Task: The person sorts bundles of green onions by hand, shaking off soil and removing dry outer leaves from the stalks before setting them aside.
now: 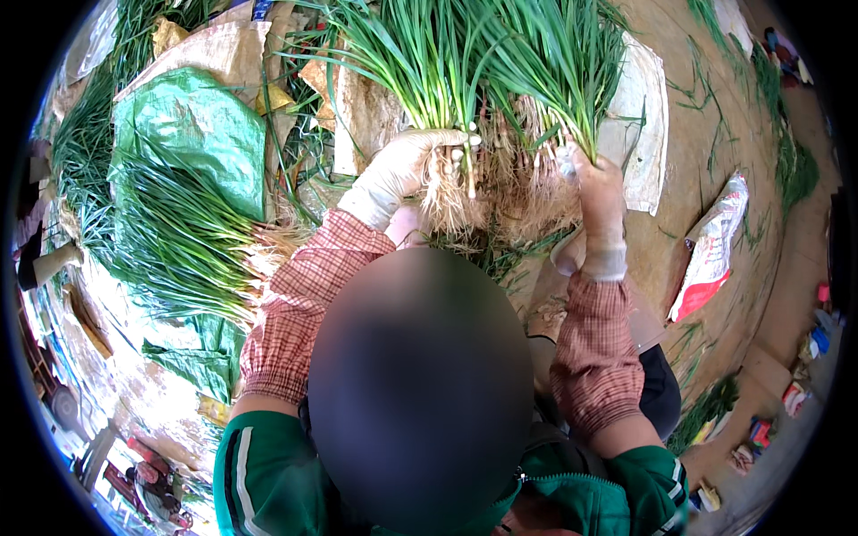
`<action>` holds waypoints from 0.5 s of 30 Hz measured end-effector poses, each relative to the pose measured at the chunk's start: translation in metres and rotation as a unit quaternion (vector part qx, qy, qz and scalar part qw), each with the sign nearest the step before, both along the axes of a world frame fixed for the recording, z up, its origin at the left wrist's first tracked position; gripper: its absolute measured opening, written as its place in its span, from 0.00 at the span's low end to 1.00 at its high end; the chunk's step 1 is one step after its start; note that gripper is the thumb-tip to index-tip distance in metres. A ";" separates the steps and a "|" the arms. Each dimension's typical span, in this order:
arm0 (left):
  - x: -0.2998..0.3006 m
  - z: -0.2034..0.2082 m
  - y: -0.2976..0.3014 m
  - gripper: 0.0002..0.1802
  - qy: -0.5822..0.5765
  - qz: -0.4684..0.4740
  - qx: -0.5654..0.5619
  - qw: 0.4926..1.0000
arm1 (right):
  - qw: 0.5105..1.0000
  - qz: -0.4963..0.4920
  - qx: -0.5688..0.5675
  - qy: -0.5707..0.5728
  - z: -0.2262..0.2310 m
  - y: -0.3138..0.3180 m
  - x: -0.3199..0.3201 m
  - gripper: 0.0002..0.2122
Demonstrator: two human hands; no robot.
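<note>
My left hand (407, 170), in a pale glove, is closed round the lower stems of a bunch of green garlic (438, 103). Its pale stringy roots (451, 196) hang below the fingers, and the long leaves point away from me. To the right, my right hand (597, 183) is closed with its fingertips on the white stem ends of a larger heap of green garlic (559, 67). How many stalks those fingers hold is hidden. Tangled roots of the heap (532, 196) lie between my two hands.
At the left, another pile of green garlic (183, 232) lies by a green plastic sack (192, 125). A white sack (639, 125) is under the right heap. A red-and-white bag (712, 246) lies on the brown floor at the right. Loose leaves (706, 98) are scattered there.
</note>
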State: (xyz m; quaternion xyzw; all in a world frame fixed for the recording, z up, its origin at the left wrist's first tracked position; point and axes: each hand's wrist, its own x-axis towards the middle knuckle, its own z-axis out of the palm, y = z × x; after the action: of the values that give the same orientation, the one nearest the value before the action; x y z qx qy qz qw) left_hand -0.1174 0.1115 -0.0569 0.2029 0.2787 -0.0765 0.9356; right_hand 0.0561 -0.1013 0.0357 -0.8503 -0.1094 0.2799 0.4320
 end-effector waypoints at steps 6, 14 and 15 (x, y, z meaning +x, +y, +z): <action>-0.010 0.017 0.005 0.15 -0.047 0.097 -0.075 0.991 | 0.982 0.082 0.050 0.161 0.015 0.047 -0.081 0.12; -0.010 0.017 -0.015 0.17 0.066 0.085 0.198 0.974 | 0.905 0.335 0.073 -0.252 -0.039 0.041 -0.086 0.09; -0.011 0.019 -0.021 0.16 0.070 0.087 0.246 0.963 | 0.977 0.200 0.028 -0.065 -0.047 0.040 -0.087 0.10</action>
State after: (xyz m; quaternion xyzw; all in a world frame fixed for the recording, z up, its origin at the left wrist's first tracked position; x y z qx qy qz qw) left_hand -0.1288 0.0906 -0.0374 0.3958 0.3700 0.0620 0.8382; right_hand -0.0314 -0.0611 -0.0115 -0.8151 -0.3130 0.3016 0.3830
